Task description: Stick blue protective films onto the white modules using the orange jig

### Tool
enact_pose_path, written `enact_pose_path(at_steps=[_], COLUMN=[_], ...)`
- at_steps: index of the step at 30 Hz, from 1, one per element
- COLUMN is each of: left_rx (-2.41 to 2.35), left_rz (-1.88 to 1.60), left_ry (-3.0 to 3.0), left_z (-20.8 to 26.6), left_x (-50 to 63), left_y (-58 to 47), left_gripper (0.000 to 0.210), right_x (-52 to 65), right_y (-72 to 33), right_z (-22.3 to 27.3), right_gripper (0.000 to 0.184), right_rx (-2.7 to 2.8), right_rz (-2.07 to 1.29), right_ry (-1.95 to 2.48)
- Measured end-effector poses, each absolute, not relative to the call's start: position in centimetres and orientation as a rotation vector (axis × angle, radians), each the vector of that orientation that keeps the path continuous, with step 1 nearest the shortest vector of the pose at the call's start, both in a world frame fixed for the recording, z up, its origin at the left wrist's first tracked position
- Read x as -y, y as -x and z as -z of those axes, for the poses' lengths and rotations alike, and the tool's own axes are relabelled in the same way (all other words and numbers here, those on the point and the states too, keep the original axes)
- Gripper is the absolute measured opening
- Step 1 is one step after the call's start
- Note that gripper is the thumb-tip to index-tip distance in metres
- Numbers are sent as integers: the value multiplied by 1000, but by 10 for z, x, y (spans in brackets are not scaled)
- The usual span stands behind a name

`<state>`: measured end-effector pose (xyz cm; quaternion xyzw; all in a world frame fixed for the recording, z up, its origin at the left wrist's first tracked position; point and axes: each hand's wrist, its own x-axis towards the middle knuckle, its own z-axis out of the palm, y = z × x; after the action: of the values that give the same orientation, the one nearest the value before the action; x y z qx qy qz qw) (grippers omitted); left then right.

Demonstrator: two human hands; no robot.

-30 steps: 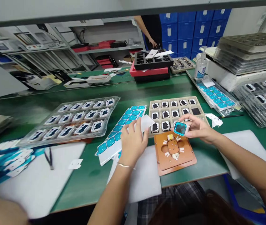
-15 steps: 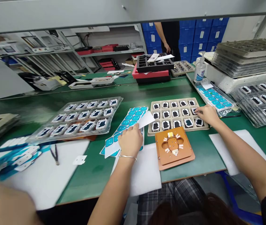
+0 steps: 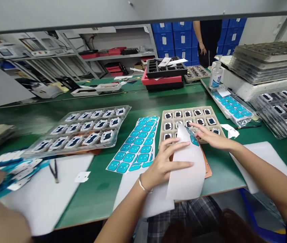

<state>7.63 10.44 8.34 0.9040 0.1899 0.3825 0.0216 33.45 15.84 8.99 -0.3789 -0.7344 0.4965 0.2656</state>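
Between the pinching left hand (image 3: 161, 165) and right hand (image 3: 210, 138), grip unclear, the white, teal-faced paper sheet (image 3: 187, 179) looks light, floppy; hold edges.

Left hand (image 3: 161, 166) off the sticker stack (image 3: 135, 143), now holds a white-backed sticker sheet (image 3: 187, 175) over the orange fixture (image 3: 207, 166), mostly hiding it. Right hand (image 3: 210, 137) moved from beige tray (image 3: 172, 120) to sheet's upper edge. Background person (image 3: 211, 40) shifted right.
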Motion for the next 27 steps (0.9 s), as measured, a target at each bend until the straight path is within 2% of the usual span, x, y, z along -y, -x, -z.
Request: enact_pose_path(at_steps=[7,14,18,21,25,27], left_rx=[-757,-637,-596,-572,-532,-515], left_rz=[-1128,-1148,-1150,-1168,-1168,-1164], left_ry=[-2784,-2660,-2603,-2588,-2592,-2591], left_z=[-83,-80,-81,-83,-84,-84], left_x=[-104,-102,-100,-100,-99,-99], left_y=[-73,-74,-75,-76,-77,-78], left_gripper=[29,29,35,40,49,48], right_x=[-145,-130,-130,-131,-130,-126], right_y=[-328,-317,-313,-311,-312,-312], right_z=[-101,-103,-97,-89,-87,-90], right_gripper=[75,67,81,75,41,34], right_rx=[1599,1382,1342,1488,1719,1813], right_rz=[-1428,-1615,-1613,-1303,-499,-455], right_ry=[914,751,729,791,909,796])
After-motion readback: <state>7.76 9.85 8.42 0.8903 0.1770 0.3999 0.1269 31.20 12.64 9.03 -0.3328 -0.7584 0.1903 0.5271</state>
